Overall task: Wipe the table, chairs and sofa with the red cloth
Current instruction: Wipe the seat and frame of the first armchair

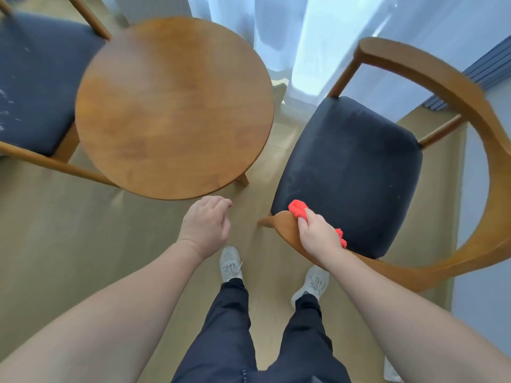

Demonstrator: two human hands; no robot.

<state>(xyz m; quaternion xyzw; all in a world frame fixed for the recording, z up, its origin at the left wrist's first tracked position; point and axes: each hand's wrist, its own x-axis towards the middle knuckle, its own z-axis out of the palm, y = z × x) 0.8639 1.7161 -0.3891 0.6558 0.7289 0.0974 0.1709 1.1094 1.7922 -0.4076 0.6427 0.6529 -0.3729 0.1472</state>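
Note:
My right hand (319, 233) grips the red cloth (298, 209) and holds it against the near end of the right chair's wooden armrest (284, 225), at the front corner of its dark seat cushion (351, 172). Red cloth shows above and below my fingers. The round wooden table (174, 106) stands to the left of that chair. My left hand (206, 225) hangs in the air just in front of the table's near edge, fingers loosely curled, holding nothing. A second chair with a dark cushion (36, 81) sits at the far left, partly under the table's edge.
White sheer curtains (318, 37) hang behind the table and right chair. The curved wooden backrest (475, 111) of the right chair sweeps round on the right. My legs and grey shoes (231, 264) stand on the pale wooden floor between table and chair.

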